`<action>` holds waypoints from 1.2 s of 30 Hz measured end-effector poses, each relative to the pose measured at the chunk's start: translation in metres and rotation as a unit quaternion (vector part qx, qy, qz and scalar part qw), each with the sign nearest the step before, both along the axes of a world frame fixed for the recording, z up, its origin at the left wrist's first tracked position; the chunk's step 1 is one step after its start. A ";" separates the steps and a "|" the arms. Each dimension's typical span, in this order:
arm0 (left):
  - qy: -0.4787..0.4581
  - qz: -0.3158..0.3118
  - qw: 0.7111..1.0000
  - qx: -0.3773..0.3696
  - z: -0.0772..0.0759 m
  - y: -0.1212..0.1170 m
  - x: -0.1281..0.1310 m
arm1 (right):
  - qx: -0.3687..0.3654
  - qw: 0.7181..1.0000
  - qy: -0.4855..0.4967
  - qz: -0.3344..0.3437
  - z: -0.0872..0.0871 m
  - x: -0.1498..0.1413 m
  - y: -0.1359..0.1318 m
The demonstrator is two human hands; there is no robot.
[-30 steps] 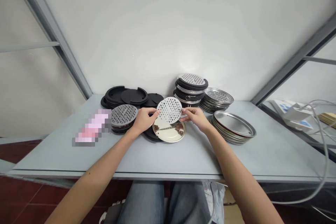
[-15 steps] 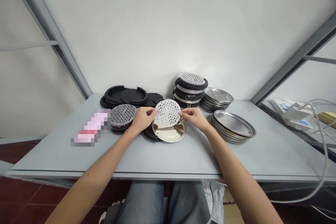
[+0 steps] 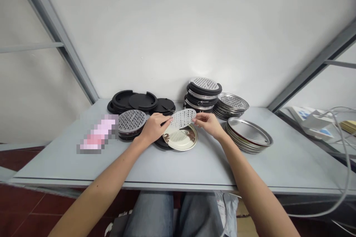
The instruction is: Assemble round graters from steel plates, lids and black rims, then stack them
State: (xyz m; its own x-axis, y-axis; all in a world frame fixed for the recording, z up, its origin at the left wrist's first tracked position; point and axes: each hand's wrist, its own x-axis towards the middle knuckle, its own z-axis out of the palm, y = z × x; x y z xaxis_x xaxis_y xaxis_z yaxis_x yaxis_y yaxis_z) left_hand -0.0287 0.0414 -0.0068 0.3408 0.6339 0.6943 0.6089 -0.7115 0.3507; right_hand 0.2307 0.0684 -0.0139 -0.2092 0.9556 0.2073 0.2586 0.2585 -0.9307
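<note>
Between my hands is a thin round grater plate (image 3: pixel 183 118), tilted and raised above a shiny metal dish (image 3: pixel 180 141). My left hand (image 3: pixel 156 127) pinches its left edge, and my right hand (image 3: pixel 209 123) pinches its right edge. The shiny dish rests partly on a black round base (image 3: pixel 162 143) and mirrors the plate's holes. Just left of my left hand stands a stack of grater plates (image 3: pixel 132 121). To the right of my right hand is a stack of metal lids or trays (image 3: pixel 249 133).
Black round holders (image 3: pixel 141 101) lie at the back left. A tall pile of black and silver rounds (image 3: pixel 204 92) stands by the wall, beside perforated metal discs (image 3: pixel 233 102). A blurred pink item (image 3: pixel 101 131) lies left; a white cable (image 3: pixel 347 163) hangs at right.
The grater plate has tipped from nearly face-on to a flatter slant, still held at both edges. More of the shiny dish's surface now shows below it.
</note>
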 end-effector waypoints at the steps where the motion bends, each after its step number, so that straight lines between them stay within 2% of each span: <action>1: 0.008 -0.010 1.000 0.014 0.000 0.001 -0.001 | 0.004 1.000 -0.002 0.007 -0.001 0.000 0.000; 3: 0.026 -0.026 0.999 0.034 0.000 0.002 -0.002 | 0.012 1.000 -0.011 0.014 -0.002 0.001 0.001; 6: 0.046 -0.040 0.997 0.040 0.000 0.002 -0.003 | 0.032 0.999 -0.034 -0.012 -0.002 0.003 0.003; 9: 0.040 -0.040 0.998 0.008 0.000 0.001 -0.003 | 0.051 0.996 -0.064 -0.036 -0.002 0.005 0.004; 16: 0.071 -0.039 0.995 -0.064 0.004 -0.003 -0.002 | 0.050 0.994 -0.093 -0.008 0.003 0.005 0.002; 21: 0.100 -0.069 0.988 -0.091 0.011 -0.008 0.000 | 0.061 0.991 -0.115 -0.007 0.004 0.006 0.001; 23: 0.107 -0.076 0.987 -0.094 0.012 -0.010 0.000 | 0.033 0.995 -0.091 0.007 0.004 0.006 0.001; 28: 0.109 -0.088 0.986 -0.088 0.012 -0.009 -0.001 | -0.096 0.994 0.024 0.038 0.003 0.003 0.002; 36: 0.109 -0.104 0.987 -0.048 0.008 -0.007 -0.002 | -0.109 0.989 0.093 0.026 0.000 0.002 0.002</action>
State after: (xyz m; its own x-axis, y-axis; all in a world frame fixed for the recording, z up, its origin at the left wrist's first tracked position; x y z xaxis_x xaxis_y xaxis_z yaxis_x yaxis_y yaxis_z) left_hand -0.0305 0.0348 0.0016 0.6051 0.5930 0.5312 0.5208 -0.7995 0.2993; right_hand 0.2327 0.0708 -0.0138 -0.2370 0.9708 0.0374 0.0685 0.0551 -0.9961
